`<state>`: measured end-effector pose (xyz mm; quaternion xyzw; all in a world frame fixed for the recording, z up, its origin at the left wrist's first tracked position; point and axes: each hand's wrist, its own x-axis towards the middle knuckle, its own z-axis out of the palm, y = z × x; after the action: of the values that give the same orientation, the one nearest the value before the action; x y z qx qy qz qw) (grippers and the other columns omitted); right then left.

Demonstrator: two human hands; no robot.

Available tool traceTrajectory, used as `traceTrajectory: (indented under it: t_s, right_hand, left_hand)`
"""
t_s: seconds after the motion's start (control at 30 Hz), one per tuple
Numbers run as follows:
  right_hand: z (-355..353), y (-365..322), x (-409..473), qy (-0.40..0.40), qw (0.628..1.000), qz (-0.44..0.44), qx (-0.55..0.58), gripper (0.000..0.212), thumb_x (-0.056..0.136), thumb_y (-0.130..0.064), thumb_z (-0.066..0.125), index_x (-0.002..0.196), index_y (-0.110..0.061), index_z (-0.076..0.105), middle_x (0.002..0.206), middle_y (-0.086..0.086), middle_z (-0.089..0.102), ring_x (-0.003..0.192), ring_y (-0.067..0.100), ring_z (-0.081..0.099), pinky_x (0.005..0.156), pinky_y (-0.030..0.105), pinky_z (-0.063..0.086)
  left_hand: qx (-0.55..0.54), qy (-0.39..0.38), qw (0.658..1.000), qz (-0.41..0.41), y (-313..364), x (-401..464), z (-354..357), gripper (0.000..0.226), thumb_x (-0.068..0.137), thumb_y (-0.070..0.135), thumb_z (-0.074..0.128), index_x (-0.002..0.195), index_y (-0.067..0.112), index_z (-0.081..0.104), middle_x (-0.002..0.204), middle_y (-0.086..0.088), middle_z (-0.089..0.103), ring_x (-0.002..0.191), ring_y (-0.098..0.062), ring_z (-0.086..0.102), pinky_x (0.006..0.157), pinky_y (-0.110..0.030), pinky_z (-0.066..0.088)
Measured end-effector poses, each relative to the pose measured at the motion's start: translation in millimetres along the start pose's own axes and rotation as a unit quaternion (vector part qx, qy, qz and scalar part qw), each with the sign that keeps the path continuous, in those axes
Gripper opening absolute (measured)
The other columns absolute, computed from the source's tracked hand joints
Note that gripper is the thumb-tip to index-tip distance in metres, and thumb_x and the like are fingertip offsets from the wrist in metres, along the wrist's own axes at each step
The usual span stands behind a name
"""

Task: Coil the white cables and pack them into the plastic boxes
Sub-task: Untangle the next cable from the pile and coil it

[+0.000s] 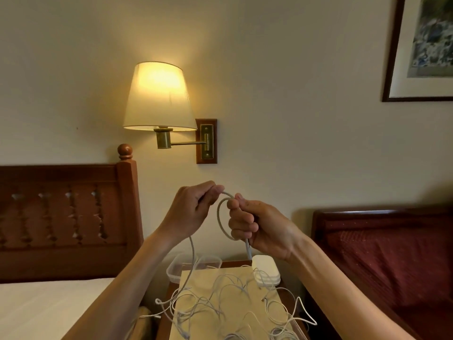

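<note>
Your left hand (pixel 188 212) is pinching a thin white cable (pixel 220 222) while your right hand (pixel 257 229) is gripping its single loop, raised above the tangled white cables (pixel 220 307) on the near table; clear plastic boxes (pixel 193 266) are sitting just beyond them.

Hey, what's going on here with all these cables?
A person is coiling a white cable in the air in front of the wall. The right hand grips the first loop, and the left hand pinches the cable and feeds it round. More loose cables lie tangled on the nightstand below, beside the plastic boxes, where no coiled cable is visible yet.
</note>
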<state>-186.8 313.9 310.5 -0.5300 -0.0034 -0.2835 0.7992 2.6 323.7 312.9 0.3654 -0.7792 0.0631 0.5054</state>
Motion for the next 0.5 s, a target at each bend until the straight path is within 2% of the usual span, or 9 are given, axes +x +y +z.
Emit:
traceTrajectory:
  t_s: [0.07, 0.17, 0.23, 0.37, 0.43, 0.5]
  right_hand:
    - [1, -6, 0, -0.024, 0.999, -0.001, 0.045, 0.028, 0.103, -0.022, 0.035, 0.086, -0.011, 0.055, 0.058, -0.004, 0.049, 0.048, 0.005, 0.043, 0.050, 0.018, 0.041]
    - [1, -21, -4, -0.011, 0.997, -0.028, 0.068, 0.028, 0.102, -0.022, 0.037, 0.086, -0.010, 0.056, 0.058, -0.004, 0.049, 0.048, 0.005, 0.045, 0.049, 0.017, 0.042]
    - [2, -35, -9, 0.019, 0.997, -0.050, 0.063, 0.026, 0.101, -0.022, 0.039, 0.084, -0.010, 0.056, 0.056, -0.005, 0.047, 0.045, 0.004, 0.043, 0.046, 0.016, 0.041]
    - [-3, -57, -14, 0.128, 0.988, -0.079, 0.045, 0.029, 0.101, -0.020, 0.038, 0.077, -0.012, 0.053, 0.049, -0.009, 0.034, 0.040, 0.005, 0.031, 0.041, 0.016, 0.031]
    - [-9, -57, -11, 0.164, 0.983, -0.086, 0.002, 0.031, 0.103, -0.021, 0.035, 0.078, -0.013, 0.052, 0.051, -0.008, 0.032, 0.041, 0.005, 0.029, 0.042, 0.017, 0.033]
    - [-17, -48, -4, 0.187, 0.974, -0.082, -0.094, 0.031, 0.105, -0.022, 0.033, 0.082, -0.011, 0.053, 0.055, -0.005, 0.039, 0.044, 0.006, 0.034, 0.046, 0.018, 0.036]
  left_hand:
    - [-0.054, 0.015, 0.997, -0.045, -9, -10, 9, 0.039, 0.100, 0.040, 0.040, 0.075, 0.014, 0.054, 0.060, 0.008, 0.046, 0.055, -0.010, 0.043, 0.056, -0.020, 0.035]
    - [-0.111, 0.032, 0.986, -0.116, -33, -35, 20, 0.048, 0.098, 0.050, 0.040, 0.067, 0.015, 0.049, 0.057, 0.006, 0.040, 0.053, -0.010, 0.035, 0.054, -0.021, 0.030]
    - [-0.124, 0.030, 0.982, -0.139, -48, -58, 25, 0.048, 0.096, 0.058, 0.041, 0.064, 0.022, 0.049, 0.056, 0.005, 0.040, 0.052, -0.010, 0.034, 0.053, -0.021, 0.029]
    - [-0.109, 0.012, 0.971, -0.211, -68, -104, 37, 0.060, 0.084, 0.077, 0.042, 0.073, 0.020, 0.056, 0.059, 0.003, 0.048, 0.055, -0.010, 0.041, 0.054, -0.029, 0.034]
    - [-0.031, -0.045, 0.979, -0.198, -62, -116, 43, 0.056, 0.085, 0.077, 0.037, 0.077, 0.025, 0.055, 0.062, 0.005, 0.054, 0.057, -0.007, 0.047, 0.057, -0.035, 0.041]
    - [0.085, -0.160, 0.973, -0.143, -37, -111, 44, 0.046, 0.091, 0.065, 0.037, 0.075, 0.024, 0.051, 0.063, 0.006, 0.054, 0.058, -0.006, 0.048, 0.062, -0.037, 0.045]
